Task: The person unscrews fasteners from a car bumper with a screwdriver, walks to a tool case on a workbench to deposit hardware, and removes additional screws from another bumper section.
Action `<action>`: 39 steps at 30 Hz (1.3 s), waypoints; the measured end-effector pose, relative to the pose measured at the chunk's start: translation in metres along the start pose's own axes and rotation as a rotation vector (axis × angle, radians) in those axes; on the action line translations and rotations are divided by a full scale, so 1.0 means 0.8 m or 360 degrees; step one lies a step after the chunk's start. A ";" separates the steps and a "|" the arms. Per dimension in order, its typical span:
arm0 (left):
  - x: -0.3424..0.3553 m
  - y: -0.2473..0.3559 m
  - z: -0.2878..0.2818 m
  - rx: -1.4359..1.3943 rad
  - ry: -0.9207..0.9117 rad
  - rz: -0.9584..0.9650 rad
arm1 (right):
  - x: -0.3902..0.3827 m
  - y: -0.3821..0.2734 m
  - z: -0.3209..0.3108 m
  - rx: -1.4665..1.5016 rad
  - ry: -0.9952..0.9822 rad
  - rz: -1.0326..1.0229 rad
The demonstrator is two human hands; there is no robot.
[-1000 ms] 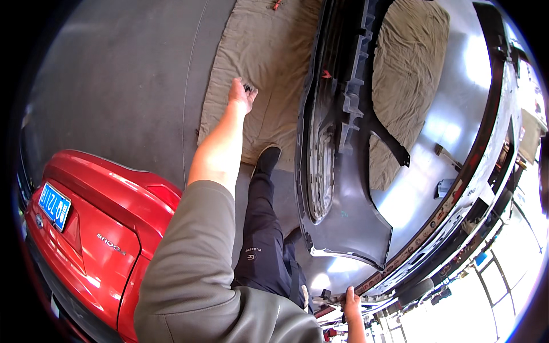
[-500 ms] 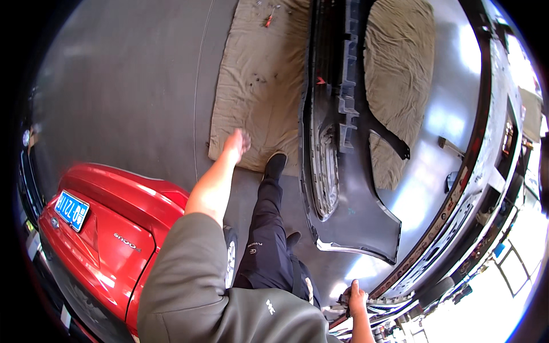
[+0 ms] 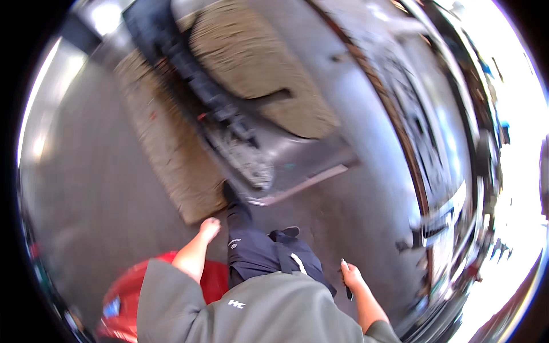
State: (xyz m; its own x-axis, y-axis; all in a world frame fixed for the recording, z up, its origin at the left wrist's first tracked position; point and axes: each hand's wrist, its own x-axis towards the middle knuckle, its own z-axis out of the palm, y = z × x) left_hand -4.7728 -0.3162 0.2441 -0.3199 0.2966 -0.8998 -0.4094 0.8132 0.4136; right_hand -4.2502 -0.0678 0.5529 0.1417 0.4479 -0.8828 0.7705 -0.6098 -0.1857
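My left hand (image 3: 210, 228) hangs beside my left leg, near the lower corner of a brown blanket (image 3: 186, 188). Its fingers are smeared by motion, and I make out nothing in them. On my right, my right hand (image 3: 353, 276) is closed round a slim dark object (image 3: 349, 292) with a pale tip; its kind is too blurred to name. Ahead of my feet lies a large dark car bumper (image 3: 311, 157), partly over the blanket, touched by neither hand.
A red car (image 3: 214, 280) stands close at the lower left. Along the right runs a long car body part (image 3: 412, 108), with cluttered parts behind it. A small red item (image 3: 152, 115) lies on the blanket. More brown cloth (image 3: 263, 51) shows beside the bumper.
My view has swung round, so the bumper and blanket now slant to the upper left and the red car sits lower. My left arm has come down closer to my body.
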 end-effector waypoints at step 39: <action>-0.712 -0.216 1.994 0.2712 -0.1756 0.1039 | 0.080 1.160 -0.211 0.1413 0.0638 0.0195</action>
State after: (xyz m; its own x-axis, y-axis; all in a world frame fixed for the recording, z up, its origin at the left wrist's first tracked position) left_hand -3.1572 0.1728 0.4638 0.7052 0.2346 -0.6691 0.7061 -0.1470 0.6927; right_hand -3.4210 -0.4947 0.3965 0.5167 0.4374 -0.7360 0.0125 -0.8634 -0.5043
